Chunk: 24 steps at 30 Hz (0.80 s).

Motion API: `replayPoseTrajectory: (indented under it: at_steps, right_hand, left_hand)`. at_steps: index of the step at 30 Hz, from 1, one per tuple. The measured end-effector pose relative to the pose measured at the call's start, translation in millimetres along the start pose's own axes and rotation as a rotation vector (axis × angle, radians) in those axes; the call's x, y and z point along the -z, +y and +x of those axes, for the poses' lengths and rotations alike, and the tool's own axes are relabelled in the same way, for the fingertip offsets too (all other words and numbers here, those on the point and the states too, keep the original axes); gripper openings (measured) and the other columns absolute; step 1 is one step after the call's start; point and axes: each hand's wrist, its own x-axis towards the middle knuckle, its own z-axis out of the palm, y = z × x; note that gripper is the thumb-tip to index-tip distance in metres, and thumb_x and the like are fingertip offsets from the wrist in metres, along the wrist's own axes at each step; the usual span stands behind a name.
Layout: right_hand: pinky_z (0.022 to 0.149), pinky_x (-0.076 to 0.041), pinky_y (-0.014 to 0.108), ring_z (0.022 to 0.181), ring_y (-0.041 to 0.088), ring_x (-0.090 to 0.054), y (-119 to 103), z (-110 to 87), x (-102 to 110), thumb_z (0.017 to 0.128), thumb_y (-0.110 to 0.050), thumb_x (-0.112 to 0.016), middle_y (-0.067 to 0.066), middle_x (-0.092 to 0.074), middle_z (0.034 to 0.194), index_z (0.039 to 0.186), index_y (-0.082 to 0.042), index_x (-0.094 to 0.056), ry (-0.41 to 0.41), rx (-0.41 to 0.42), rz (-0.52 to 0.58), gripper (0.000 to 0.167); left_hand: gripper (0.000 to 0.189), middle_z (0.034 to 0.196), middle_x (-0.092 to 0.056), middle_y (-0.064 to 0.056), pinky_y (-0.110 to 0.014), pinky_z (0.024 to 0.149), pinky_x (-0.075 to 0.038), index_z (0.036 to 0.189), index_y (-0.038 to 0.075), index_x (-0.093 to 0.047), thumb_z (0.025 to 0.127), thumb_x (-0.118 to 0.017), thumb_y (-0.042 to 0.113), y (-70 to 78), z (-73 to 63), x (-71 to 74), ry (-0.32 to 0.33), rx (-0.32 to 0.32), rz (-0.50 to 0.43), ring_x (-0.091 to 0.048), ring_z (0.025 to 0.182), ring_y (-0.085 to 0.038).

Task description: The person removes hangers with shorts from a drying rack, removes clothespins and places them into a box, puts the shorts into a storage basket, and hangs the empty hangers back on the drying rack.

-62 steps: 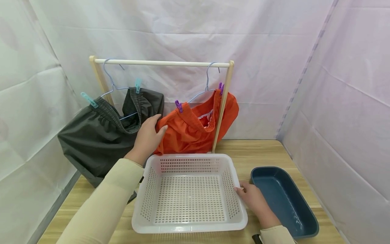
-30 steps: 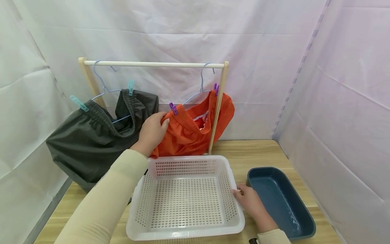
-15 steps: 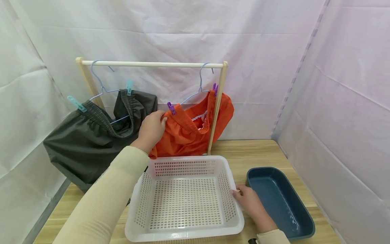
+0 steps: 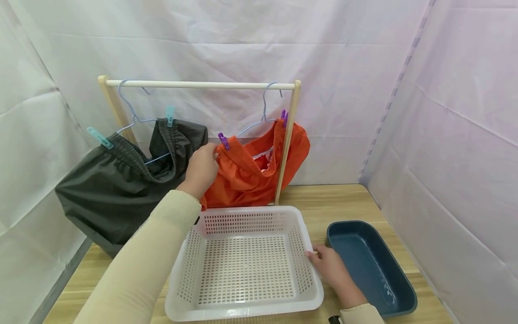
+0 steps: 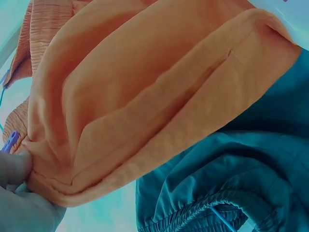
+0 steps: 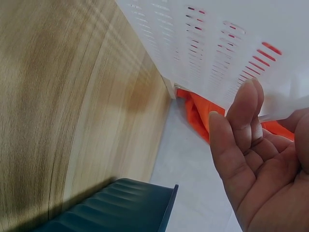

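Observation:
Orange shorts [image 4: 243, 177] hang from a blue wire hanger [image 4: 265, 101] by purple clothespins [image 4: 224, 141]. My left hand [image 4: 202, 168] pinches the upper left edge of the shorts just below the left clothespin. In the left wrist view, thumb and fingers [image 5: 17, 166] meet on a corner of the cloth, and the hem stretches away from them. A white perforated basket [image 4: 247, 310] sits in front. My right hand [image 4: 329, 265] grips its right rim, thumb over the edge and fingers along the outer wall in the right wrist view.
Dark grey shorts [image 4: 117, 189] hang on the left with light blue clothespins [image 4: 99, 137]. The wooden rack [image 4: 198, 84] stands behind the basket. To the right of the basket lies a dark blue tray [image 4: 413, 301] on the table [image 4: 332, 198]. White cloth walls surround the table.
My left hand has reached up along the orange shorts' left edge, from loosely spread fingers to a pinch near the clothespin. The view has shifted slightly; the right hand still grips the basket.

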Motion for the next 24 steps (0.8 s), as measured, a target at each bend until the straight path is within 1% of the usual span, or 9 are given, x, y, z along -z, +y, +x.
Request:
replayPoseTrajectory:
  at_steps: [5,12,15,19,24]
  right_hand:
    - [0.057,-0.056,0.032,0.068,0.018,-0.068,0.3,0.1,0.1,0.094,-0.015,-0.06,0.009,-0.07,0.085,0.121,0.009,-0.059,0.0,0.003,0.002,0.036]
    - [0.057,-0.056,0.032,0.068,0.017,-0.068,-0.4,-0.7,-0.5,0.094,-0.015,-0.06,0.008,-0.07,0.084,0.121,0.008,-0.06,-0.004,0.004,0.01,0.035]
    - [0.057,-0.056,0.032,0.068,0.017,-0.068,-0.6,-1.3,-0.1,0.094,-0.015,-0.06,0.008,-0.07,0.085,0.121,0.008,-0.06,-0.004,0.002,0.007,0.035]
    - [0.057,-0.056,0.032,0.068,0.017,-0.067,-0.5,-1.6,0.5,0.095,-0.016,-0.06,0.008,-0.07,0.084,0.122,0.008,-0.059,-0.003,-0.003,0.0,0.036]
    - [0.057,-0.056,0.032,0.068,0.017,-0.067,0.1,-1.3,0.3,0.095,-0.016,-0.06,0.007,-0.07,0.083,0.122,0.008,-0.059,-0.005,-0.008,0.001,0.036]
  left_hand:
    - [0.034,0.12,-0.059,-0.018,-0.049,0.1,-0.046,0.128,0.004,-0.054,0.095,-0.052,-0.001,-0.9,-0.1,-2.1,0.035,0.015,-0.011,-0.056,0.104,-0.033]
    - [0.031,0.117,-0.059,-0.017,-0.048,0.098,-0.048,0.124,0.002,-0.054,0.093,-0.053,-0.003,-3.1,-1.1,-5.6,0.119,0.02,-0.007,-0.057,0.1,-0.032]
    - [0.032,0.118,-0.059,-0.018,-0.048,0.099,-0.047,0.126,0.001,-0.054,0.094,-0.053,-0.003,-1.5,-2.2,-4.4,0.147,0.015,-0.014,-0.057,0.102,-0.033]
    - [0.035,0.121,-0.058,-0.017,-0.049,0.1,-0.046,0.129,0.002,-0.052,0.095,-0.052,-0.001,0.5,-3.9,-2.4,0.173,0.03,-0.034,-0.056,0.104,-0.033]
    - [0.032,0.12,-0.059,-0.017,-0.049,0.099,-0.046,0.129,0.002,-0.053,0.097,-0.051,0.001,0.1,-5.1,-0.7,0.21,0.036,-0.039,-0.056,0.104,-0.033]
